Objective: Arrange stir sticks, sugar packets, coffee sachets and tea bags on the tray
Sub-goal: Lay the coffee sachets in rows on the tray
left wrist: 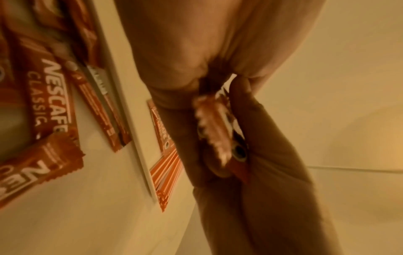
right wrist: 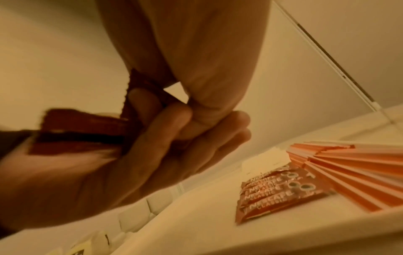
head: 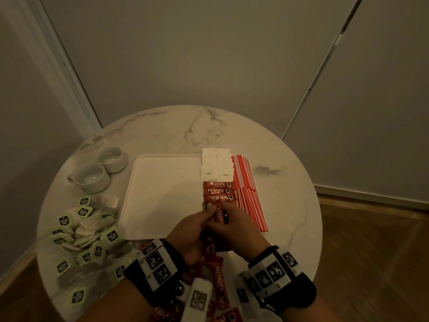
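Note:
Over the front right of the white tray [head: 162, 205], my left hand [head: 206, 212] and right hand [head: 228, 211] meet around a small bunch of red coffee sachets [head: 219, 217]. The left fingers curl round the bunch [left wrist: 220, 131]. The right thumb and fingers pinch one sachet's [right wrist: 141, 82] end. Three sachets [head: 218, 190] lie in a column on the tray, below white sugar packets [head: 216, 163]. Red-and-white stir sticks [head: 248, 191] line the tray's right side. Tea bags [head: 88, 228] are heaped on the table to the left.
Two white cups [head: 99, 170] stand at the table's left rear. Loose coffee sachets [head: 218, 282] lie on the marble table [head: 232, 129] between my wrists. Walls stand close behind the round table, and its edge curves near on every side.

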Available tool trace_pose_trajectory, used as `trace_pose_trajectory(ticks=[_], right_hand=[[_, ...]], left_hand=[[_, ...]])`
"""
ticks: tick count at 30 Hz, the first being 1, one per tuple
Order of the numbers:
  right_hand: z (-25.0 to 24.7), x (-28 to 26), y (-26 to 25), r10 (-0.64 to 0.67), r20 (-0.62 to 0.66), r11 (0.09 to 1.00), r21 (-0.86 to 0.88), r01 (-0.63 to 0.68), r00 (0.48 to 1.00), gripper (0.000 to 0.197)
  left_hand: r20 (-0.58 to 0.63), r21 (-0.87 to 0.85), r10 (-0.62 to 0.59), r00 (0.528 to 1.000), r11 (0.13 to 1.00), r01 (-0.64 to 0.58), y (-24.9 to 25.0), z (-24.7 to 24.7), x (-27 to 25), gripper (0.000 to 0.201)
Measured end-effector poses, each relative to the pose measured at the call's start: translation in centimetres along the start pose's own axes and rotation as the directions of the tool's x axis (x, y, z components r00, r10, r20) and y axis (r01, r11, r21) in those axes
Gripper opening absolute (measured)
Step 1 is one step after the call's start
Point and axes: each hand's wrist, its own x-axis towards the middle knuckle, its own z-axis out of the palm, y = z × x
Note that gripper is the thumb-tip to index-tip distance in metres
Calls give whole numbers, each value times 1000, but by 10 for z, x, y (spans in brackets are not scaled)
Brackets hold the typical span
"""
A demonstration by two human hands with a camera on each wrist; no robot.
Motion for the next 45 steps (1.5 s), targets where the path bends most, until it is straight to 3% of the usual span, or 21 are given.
trace_pose_trajectory(ticks=[4, 6, 8, 10, 13, 17, 20, 23, 26, 30, 36, 40, 45], right_hand=[[-2, 8, 6, 65, 31, 997, 42, -66, 997, 17], [-4, 10, 6, 141, 57, 974, 172, -149, 988, 18], [-7, 11, 7, 211, 57, 919, 328, -218, 976, 22], [-10, 14, 9, 250, 1, 902, 363, -233, 968, 25], [-12, 15, 13, 243, 71, 892, 375, -252, 967, 23], [-14, 12, 20, 229, 204, 953, 152, -262, 952, 23], [-18, 8, 27, 217, 201, 972, 45, -230, 955, 19], [-23, 5, 37, 136, 12, 990, 23, -136, 991, 15], [-25, 7, 55, 129, -245, 985, -79, -152, 961, 14], [-17, 11, 71, 16, -288, 887, -438, -146, 958, 12], [-15, 10, 68, -64, -300, 809, -574, -126, 952, 24], [-7, -3, 64, -78, -145, 705, -708, -48, 986, 28], [13, -7, 59, -23, -47, 570, -821, -26, 999, 40]], left_hand=[[-54, -51, -10, 998, 999, 7, -6, -10, 4, 38], [-96, -42, 15, 995, 999, -19, -7, -14, 5, 37], [-189, 47, 97, 977, 995, -90, -6, -19, 8, 32], [-265, 228, 208, 941, 962, -148, -3, -23, 7, 27], [-183, 398, 316, 931, 890, -224, 1, -27, 7, 26], [-73, 731, 481, 874, 622, -282, 10, -21, 5, 7], [-69, 807, 465, 883, 546, -225, 12, -25, 9, 8], [-149, 842, 471, 869, 521, -138, 11, -35, 15, 18], [-143, 916, 466, 873, 396, -61, 5, -42, 25, 27], [-143, 981, 406, 903, 179, 75, -2, -44, 43, 31], [-159, 982, 370, 915, -34, 185, -2, -45, 50, 21], [-48, 978, 432, 901, -163, 130, 1, -47, 38, 17], [99, 974, 364, 926, -225, -16, -11, -43, 30, 27]])
